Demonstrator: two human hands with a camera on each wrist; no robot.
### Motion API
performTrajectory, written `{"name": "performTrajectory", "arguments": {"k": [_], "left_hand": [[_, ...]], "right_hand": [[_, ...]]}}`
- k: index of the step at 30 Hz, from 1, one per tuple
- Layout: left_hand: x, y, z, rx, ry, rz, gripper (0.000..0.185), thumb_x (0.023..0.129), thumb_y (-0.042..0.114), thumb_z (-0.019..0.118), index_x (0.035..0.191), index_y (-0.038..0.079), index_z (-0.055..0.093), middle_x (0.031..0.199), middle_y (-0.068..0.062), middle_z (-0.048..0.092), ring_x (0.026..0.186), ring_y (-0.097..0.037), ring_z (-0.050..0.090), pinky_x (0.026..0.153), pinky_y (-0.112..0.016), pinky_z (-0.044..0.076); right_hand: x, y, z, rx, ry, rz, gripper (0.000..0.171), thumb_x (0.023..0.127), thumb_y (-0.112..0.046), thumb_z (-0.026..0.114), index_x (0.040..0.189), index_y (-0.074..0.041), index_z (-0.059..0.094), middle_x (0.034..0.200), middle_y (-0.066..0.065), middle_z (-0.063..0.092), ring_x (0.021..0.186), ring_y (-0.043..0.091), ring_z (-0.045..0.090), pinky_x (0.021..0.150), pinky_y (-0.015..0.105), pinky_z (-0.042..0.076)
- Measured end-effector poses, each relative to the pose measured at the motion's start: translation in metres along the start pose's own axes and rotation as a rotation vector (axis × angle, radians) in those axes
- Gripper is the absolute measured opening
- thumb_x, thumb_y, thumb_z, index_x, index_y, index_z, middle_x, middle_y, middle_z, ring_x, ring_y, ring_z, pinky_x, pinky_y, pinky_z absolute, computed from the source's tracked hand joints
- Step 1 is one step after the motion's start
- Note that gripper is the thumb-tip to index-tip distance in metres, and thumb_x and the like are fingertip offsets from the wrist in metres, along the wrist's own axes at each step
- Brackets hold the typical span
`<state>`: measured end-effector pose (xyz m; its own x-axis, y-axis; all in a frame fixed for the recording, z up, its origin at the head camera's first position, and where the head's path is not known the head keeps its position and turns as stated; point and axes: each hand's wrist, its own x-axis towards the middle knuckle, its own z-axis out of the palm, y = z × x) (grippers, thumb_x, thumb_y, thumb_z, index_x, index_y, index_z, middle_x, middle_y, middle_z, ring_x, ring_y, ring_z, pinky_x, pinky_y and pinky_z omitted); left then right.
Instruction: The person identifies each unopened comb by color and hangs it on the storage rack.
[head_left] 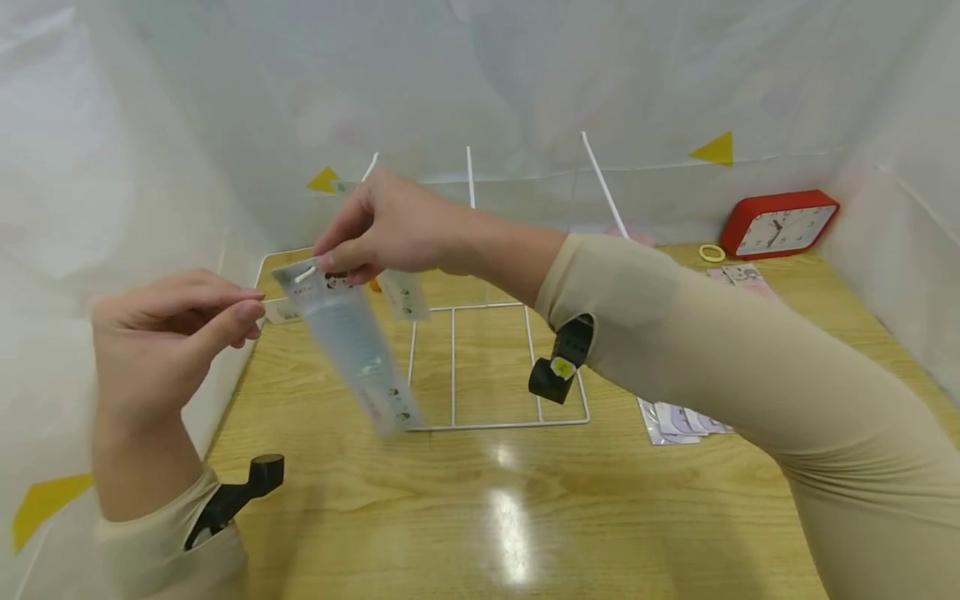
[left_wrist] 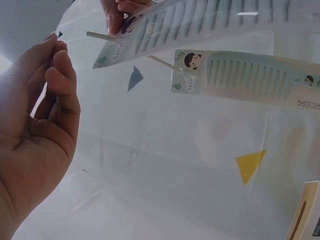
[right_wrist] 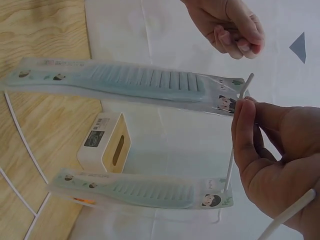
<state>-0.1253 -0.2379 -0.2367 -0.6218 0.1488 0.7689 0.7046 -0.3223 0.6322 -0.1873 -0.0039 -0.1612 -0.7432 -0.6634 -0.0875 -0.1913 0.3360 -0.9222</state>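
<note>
My right hand (head_left: 405,221) pinches the printed top of a clear-bagged comb (head_left: 352,342), bluish with wide teeth. The bag hangs slanting down, and the tip of a white rack prong (right_wrist: 247,82) passes through its top. Farther back along the same prong hangs another bagged comb (left_wrist: 247,70), pale green. To the left of the bag, my left hand (head_left: 165,333) is raised, its fingers curled and thumb tip against the index finger; nothing shows between them. The white wire rack (head_left: 452,367) stands on the wooden table, partly hidden behind my right arm.
Two more white prongs, a middle one (head_left: 471,175) and a right one (head_left: 603,183), stick up from the rack. A white box (right_wrist: 104,155) stands behind the combs. At right are a red clock (head_left: 780,225), a yellow ring (head_left: 712,253) and several flat packages (head_left: 678,421).
</note>
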Motion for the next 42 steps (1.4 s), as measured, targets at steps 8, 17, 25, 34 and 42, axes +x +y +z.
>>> {"name": "performTrajectory", "arguments": {"k": [8, 17, 25, 34, 42], "left_hand": [[-0.027, -0.02, -0.014, 0.036, -0.063, -0.02, 0.01, 0.078, -0.024, 0.069, 0.087, -0.026, 0.067, 0.088, -0.019, 0.075, 0.072, -0.021, 0.068, 0.07, -0.023, 0.057], [-0.074, -0.055, -0.018, 0.768, -0.303, -0.5, 0.024, 0.086, 0.009, 0.079, 0.108, 0.018, 0.078, 0.117, -0.001, 0.073, 0.12, -0.013, 0.061, 0.1, -0.023, 0.047], [-0.108, -0.107, -0.012, 0.662, -0.513, -0.81, 0.043, 0.089, 0.034, 0.075, 0.129, 0.017, 0.07, 0.157, -0.007, 0.042, 0.154, -0.041, 0.004, 0.113, -0.072, 0.016], [-0.128, -0.133, -0.01, 0.629, -0.54, -0.877, 0.049, 0.089, 0.031, 0.075, 0.134, 0.013, 0.066, 0.16, -0.012, 0.037, 0.152, -0.047, -0.005, 0.11, -0.077, -0.004], [-0.136, -0.137, -0.015, 0.641, -0.539, -0.883, 0.057, 0.089, 0.03, 0.076, 0.14, 0.011, 0.06, 0.16, -0.013, 0.036, 0.151, -0.048, -0.005, 0.11, -0.075, -0.008]], "right_hand": [[0.012, 0.005, -0.013, 0.015, 0.052, 0.032, 0.018, 0.092, -0.006, 0.07, 0.108, 0.001, 0.076, 0.108, 0.013, 0.074, 0.094, 0.019, 0.071, 0.086, 0.029, 0.058], [0.026, 0.012, -0.031, 0.055, 0.175, 0.143, 0.021, 0.093, -0.004, 0.068, 0.113, 0.002, 0.073, 0.116, 0.013, 0.069, 0.098, 0.021, 0.07, 0.091, 0.03, 0.056], [0.037, 0.014, -0.037, 0.107, 0.278, 0.189, 0.018, 0.092, -0.005, 0.069, 0.108, -0.001, 0.076, 0.115, 0.01, 0.069, 0.093, 0.02, 0.07, 0.087, 0.028, 0.057], [0.023, 0.01, -0.035, 0.189, 0.334, 0.148, 0.023, 0.092, -0.009, 0.072, 0.114, -0.005, 0.075, 0.12, 0.006, 0.069, 0.103, 0.017, 0.07, 0.087, 0.024, 0.056], [-0.009, 0.015, -0.025, 0.502, 0.426, -0.102, 0.027, 0.092, -0.006, 0.071, 0.119, 0.0, 0.071, 0.12, 0.011, 0.071, 0.114, 0.024, 0.068, 0.092, 0.024, 0.054]]}}
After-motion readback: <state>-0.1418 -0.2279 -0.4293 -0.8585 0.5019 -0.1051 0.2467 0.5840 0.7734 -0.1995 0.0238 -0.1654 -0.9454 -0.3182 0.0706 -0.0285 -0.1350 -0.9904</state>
